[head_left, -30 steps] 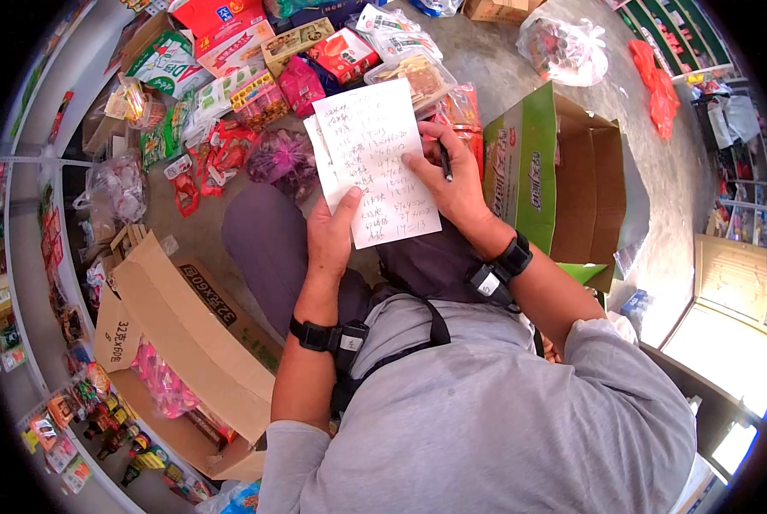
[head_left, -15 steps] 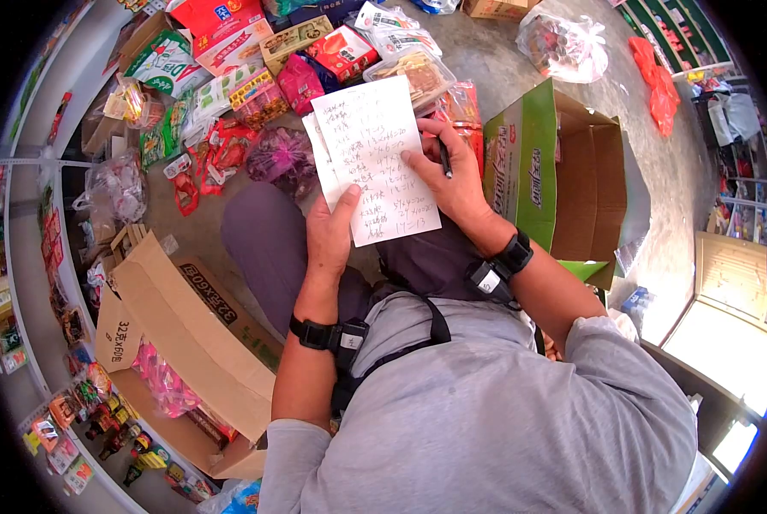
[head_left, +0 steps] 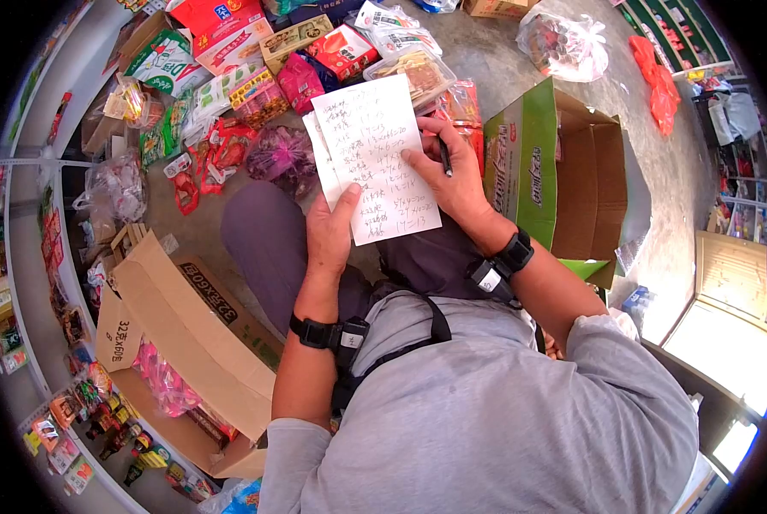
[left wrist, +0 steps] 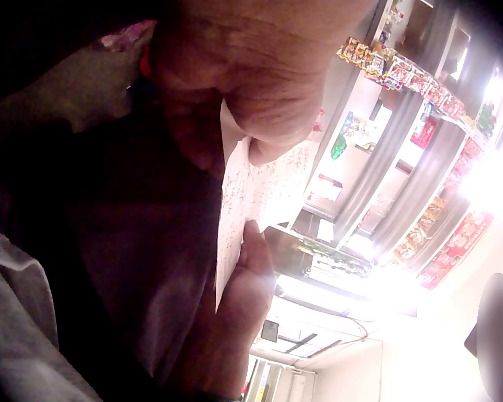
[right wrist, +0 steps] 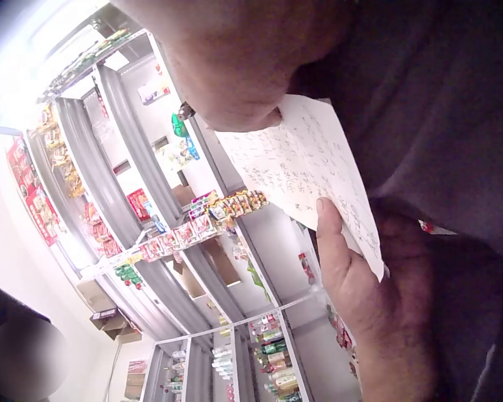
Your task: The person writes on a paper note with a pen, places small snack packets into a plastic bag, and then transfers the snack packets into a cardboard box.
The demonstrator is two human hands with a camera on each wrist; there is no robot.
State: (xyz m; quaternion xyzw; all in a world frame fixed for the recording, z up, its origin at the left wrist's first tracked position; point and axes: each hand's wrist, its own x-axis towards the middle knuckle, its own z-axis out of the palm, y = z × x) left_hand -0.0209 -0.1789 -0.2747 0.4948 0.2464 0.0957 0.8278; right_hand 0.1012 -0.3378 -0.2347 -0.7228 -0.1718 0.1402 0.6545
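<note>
Both hands hold a white sheet of paper (head_left: 383, 171) covered in handwritten lines and numbers, raised over the lap. The left hand (head_left: 330, 227) pinches its lower left edge, thumb on the written face and fingers hidden behind. At the right edge the right hand (head_left: 450, 171) grips the sheet with its thumb on top, and also keeps a black pen (head_left: 445, 159) among its fingers. A second paper (head_left: 322, 154) peeks out behind the sheet's left side. In the left wrist view the sheet (left wrist: 264, 188) stands between the two hands; the right wrist view shows the writing (right wrist: 306, 163) too.
Snack packets and boxes, among them a red box (head_left: 342, 53) and a clear tray (head_left: 413, 77), lie on the floor ahead. An open green carton (head_left: 521, 163) stands at right, a brown carton (head_left: 186, 317) at left. Stocked shelves (head_left: 32, 231) line the left side.
Both hands keep their hold on the paper, which has risen very slightly in the head view. The pen stays in the right hand.
</note>
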